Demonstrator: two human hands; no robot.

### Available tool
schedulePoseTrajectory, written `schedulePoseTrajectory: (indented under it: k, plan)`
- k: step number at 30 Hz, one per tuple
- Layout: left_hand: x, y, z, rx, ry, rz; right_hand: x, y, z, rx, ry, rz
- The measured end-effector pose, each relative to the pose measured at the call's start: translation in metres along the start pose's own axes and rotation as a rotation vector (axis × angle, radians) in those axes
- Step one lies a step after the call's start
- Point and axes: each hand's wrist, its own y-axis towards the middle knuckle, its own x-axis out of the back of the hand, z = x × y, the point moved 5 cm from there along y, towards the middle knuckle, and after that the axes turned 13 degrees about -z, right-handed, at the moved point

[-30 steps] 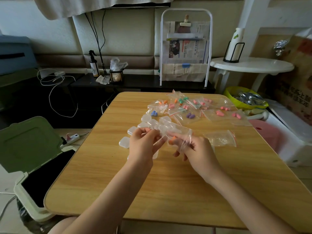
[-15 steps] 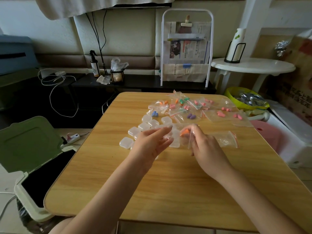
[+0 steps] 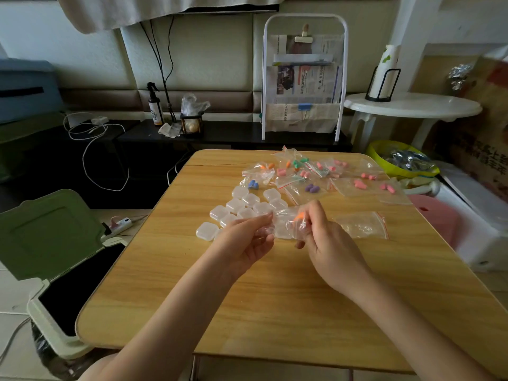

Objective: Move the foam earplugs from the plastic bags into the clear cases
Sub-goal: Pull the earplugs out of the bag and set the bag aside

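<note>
Over the wooden table [image 3: 275, 298] both hands hold one small clear plastic bag [image 3: 283, 221]. My left hand [image 3: 247, 240] pinches its left end. My right hand [image 3: 327, 240] grips its right end, where orange foam earplugs [image 3: 298, 216] show between the fingers. Several clear square cases [image 3: 242, 206] lie closed in a cluster just behind my left hand. Farther back lie several bags with earplugs [image 3: 310, 177] in pink, orange, green, blue and purple. An empty-looking bag [image 3: 362, 225] lies right of my right hand.
A green-lidded bin [image 3: 49, 243] stands open left of the table. A white magazine rack [image 3: 302, 78] stands behind the far edge. At the right are a white round table [image 3: 412, 105], a yellow bowl [image 3: 401, 163] and a pink stool [image 3: 437, 218].
The right hand went right with the orange earplugs and the bag, then came back; both hands now hold the bag stretched between them, a little above the cases.
</note>
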Motion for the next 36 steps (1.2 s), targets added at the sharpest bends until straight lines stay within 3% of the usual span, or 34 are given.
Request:
schedulePoseTrajectory:
  k: [3,10,15,21,27,32,36]
  plan:
    - [-0.002,0.0,0.002,-0.018,0.019,0.03,0.004,0.003,-0.001,-0.118,0.13,-0.111]
    - [-0.012,-0.004,0.004,-0.155,0.181,0.064,-0.008,0.0,-0.018,-0.815,0.685,-0.155]
    - [-0.012,-0.004,0.0,-0.267,0.281,0.024,-0.007,-0.002,-0.014,-1.058,1.0,-0.113]
    - [-0.015,-0.01,-0.002,-0.285,0.146,0.07,-0.017,-0.008,-0.023,-1.324,1.253,-0.127]
    - [-0.011,-0.014,-0.014,-0.525,0.333,0.01,-0.02,-0.013,-0.027,-1.417,1.377,-0.155]
    - [-0.013,-0.019,-0.02,-0.664,0.463,0.082,-0.019,-0.012,-0.023,-1.436,1.41,-0.118]
    - [-0.02,-0.028,-0.021,-0.969,0.749,0.116,-0.022,-0.018,-0.023,-1.455,1.276,-0.019]
